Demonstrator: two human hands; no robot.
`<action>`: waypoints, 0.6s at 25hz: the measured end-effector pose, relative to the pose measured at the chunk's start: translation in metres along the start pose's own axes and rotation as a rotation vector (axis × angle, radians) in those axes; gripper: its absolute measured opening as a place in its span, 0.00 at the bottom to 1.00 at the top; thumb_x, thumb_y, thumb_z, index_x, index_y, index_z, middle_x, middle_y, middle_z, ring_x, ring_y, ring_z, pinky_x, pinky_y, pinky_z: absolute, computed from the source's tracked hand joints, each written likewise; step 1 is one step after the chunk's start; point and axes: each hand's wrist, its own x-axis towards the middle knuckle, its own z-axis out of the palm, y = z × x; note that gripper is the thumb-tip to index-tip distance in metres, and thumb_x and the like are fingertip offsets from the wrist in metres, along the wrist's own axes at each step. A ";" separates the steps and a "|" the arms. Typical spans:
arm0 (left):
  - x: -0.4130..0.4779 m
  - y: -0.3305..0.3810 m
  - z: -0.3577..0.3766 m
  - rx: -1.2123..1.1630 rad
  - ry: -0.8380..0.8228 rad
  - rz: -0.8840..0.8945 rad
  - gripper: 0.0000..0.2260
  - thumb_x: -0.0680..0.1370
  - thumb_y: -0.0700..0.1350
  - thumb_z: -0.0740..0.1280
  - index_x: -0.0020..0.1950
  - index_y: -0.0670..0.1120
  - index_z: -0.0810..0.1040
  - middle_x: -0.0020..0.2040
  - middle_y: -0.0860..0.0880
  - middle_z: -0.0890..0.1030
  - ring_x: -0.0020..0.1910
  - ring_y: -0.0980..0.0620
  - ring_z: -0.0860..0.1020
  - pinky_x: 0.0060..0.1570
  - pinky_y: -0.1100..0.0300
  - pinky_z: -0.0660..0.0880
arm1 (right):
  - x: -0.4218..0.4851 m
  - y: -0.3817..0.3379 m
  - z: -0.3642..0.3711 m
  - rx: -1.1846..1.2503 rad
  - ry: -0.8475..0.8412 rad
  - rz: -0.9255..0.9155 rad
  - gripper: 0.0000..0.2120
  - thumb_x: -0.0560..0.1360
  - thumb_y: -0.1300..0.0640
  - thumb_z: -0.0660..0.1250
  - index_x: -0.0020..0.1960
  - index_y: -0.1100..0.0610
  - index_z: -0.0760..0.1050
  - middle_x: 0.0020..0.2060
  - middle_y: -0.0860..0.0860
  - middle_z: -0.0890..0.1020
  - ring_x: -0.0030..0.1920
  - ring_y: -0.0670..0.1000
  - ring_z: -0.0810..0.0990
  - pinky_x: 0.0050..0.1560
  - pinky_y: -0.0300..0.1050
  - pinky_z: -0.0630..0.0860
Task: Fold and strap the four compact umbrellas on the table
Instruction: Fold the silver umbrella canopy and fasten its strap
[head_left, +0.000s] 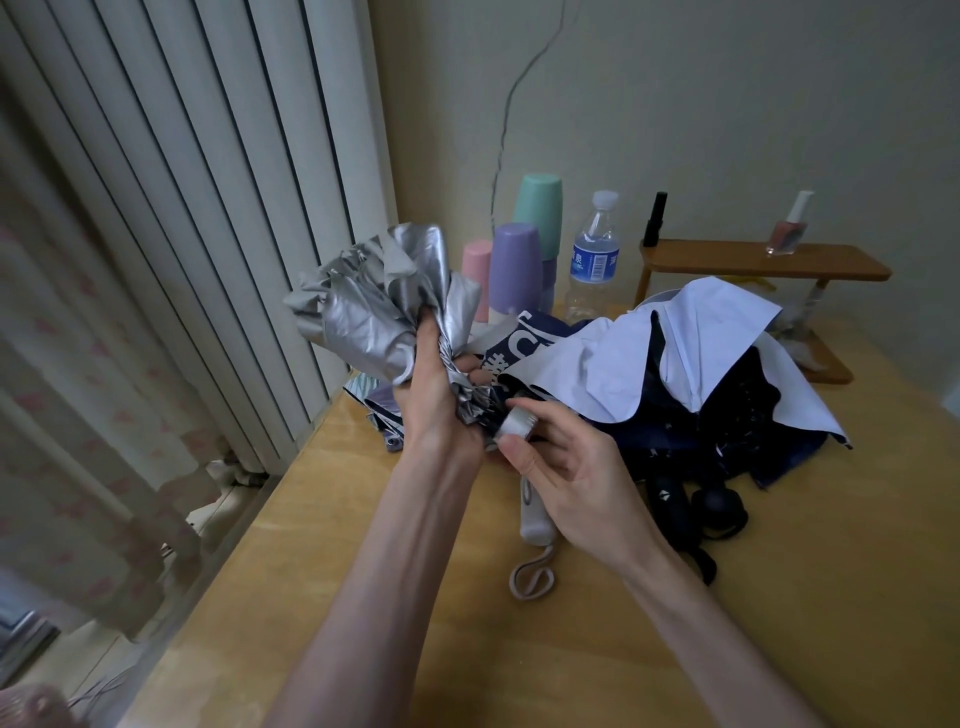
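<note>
Silver umbrella (374, 306) is held off the table (415, 597), just to the 11 o'clock side of view centre. Left hand (436, 395) wraps tight round the gathered cloth at mid-length. Right hand (566, 483) pinches the end cap (514, 428) between thumb and fingertips.

Long axis is slanted, with the cap at 4 o'clock and the loose cloth flaring toward 10 o'clock. Strap not seen.

Risk: the cloth above the fist is unpleated and billowing, so rolling it now would likely leave a bundle too fat for the strap. The light pinch on the cap could slip. Other umbrellas (675, 364) lie heaped at 3 o'clock, close enough to snag.
</note>
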 end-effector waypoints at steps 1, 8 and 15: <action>-0.001 0.001 0.001 0.010 -0.011 0.007 0.10 0.84 0.50 0.69 0.48 0.46 0.75 0.28 0.52 0.69 0.21 0.59 0.68 0.20 0.67 0.67 | 0.001 -0.001 -0.001 -0.031 -0.021 -0.006 0.21 0.78 0.49 0.71 0.70 0.52 0.77 0.57 0.45 0.87 0.59 0.44 0.86 0.61 0.42 0.81; -0.005 -0.008 0.003 -0.002 -0.058 -0.016 0.10 0.85 0.50 0.68 0.47 0.47 0.75 0.27 0.54 0.68 0.21 0.60 0.67 0.21 0.68 0.66 | 0.003 -0.004 -0.008 -0.112 -0.034 -0.033 0.20 0.76 0.44 0.70 0.68 0.41 0.77 0.54 0.45 0.88 0.58 0.45 0.86 0.62 0.45 0.81; -0.010 -0.015 0.005 0.011 -0.107 -0.030 0.10 0.85 0.51 0.67 0.49 0.46 0.79 0.29 0.53 0.69 0.23 0.60 0.68 0.23 0.68 0.67 | 0.004 -0.002 -0.007 -0.082 0.023 -0.038 0.19 0.78 0.55 0.73 0.64 0.38 0.77 0.54 0.37 0.87 0.58 0.43 0.86 0.60 0.39 0.80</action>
